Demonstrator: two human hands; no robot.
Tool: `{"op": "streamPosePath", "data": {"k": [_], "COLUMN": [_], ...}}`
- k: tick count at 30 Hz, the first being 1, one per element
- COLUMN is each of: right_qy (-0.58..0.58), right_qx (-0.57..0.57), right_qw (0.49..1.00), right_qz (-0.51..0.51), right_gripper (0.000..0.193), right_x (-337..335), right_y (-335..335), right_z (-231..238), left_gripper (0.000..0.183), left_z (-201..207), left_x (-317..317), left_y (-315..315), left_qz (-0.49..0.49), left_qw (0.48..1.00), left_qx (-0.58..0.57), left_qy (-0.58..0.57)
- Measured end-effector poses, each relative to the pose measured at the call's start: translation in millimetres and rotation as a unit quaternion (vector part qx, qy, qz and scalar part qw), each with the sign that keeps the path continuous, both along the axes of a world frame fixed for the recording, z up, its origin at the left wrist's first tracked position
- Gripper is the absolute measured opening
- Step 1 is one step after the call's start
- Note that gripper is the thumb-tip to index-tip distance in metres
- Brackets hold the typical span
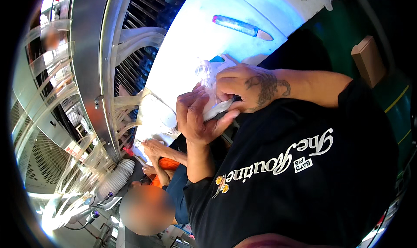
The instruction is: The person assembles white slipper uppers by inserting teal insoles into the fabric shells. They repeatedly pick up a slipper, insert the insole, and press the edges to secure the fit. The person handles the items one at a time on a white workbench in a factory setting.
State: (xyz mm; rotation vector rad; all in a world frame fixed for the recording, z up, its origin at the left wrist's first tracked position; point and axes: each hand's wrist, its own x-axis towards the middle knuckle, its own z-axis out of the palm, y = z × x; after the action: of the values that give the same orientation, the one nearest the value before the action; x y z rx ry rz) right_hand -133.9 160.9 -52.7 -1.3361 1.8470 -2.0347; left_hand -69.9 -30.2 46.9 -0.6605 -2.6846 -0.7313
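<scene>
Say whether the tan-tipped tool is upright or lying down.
Lying down: the tan-tipped tool stretches along the white surface, apart from left hand and right hand.

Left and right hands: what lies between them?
In the head view, a pale, glove-like piece shows between the left hand and right hand; its exact kind is unclear.

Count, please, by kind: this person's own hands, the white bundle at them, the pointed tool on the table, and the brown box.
Hands (left hand, right hand): 2
White bundle: 1
Pointed tool: 1
Brown box: 1
Total: 5
</scene>
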Motion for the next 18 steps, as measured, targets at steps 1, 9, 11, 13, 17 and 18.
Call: {"op": "streamPosePath", "data": {"k": [1, 9, 11, 13, 17, 18], "right_qy": [0.003, -0.113, -0.079, -0.075, 0.042, 0.075], "right_qx": [0.007, 0.161, 0.203, 0.181, 0.077, 0.085], "right_qw": [1.0, 0.962, 0.961, 0.974, 0.99, 0.98], "right_qz": [0.021, 0.191, 0.168, 0.118, -0.109, -0.16], "right_gripper": [0.034, 0.061, 0.063, 0.061, 0.054, 0.048], "right_x": [-5.7, -51.4, -49.1, -42.6, -0.9, 9.6], "right_y": [-1.6, -10.0, -9.6, -13.1, -30.7, -30.6], "right_z": [-0.4, 10.7, 13.3, 14.5, -10.7, -6.5], "left_gripper": [0.061, 0.052, 0.05, 0.048, 0.05, 0.051], "left_z": [0.1, -9.7, -10.1, -12.2, -13.0, -12.2], "left_x": [-1.3, -2.1, 1.0, 3.8, 12.3, 14.4], "left_y": [-1.8, -22.1, -24.4, -30.0, -51.5, -54.1], "left_qz": [-0.001, 0.021, 0.03, 0.047, 0.088, 0.091], "left_qw": [1.0, 1.0, 0.999, 0.999, 0.996, 0.995], "left_qx": [0.003, 0.016, 0.012, 0.012, 0.003, -0.017], "left_qy": [-0.007, -0.005, 0.002, 0.004, -0.026, -0.034]}}
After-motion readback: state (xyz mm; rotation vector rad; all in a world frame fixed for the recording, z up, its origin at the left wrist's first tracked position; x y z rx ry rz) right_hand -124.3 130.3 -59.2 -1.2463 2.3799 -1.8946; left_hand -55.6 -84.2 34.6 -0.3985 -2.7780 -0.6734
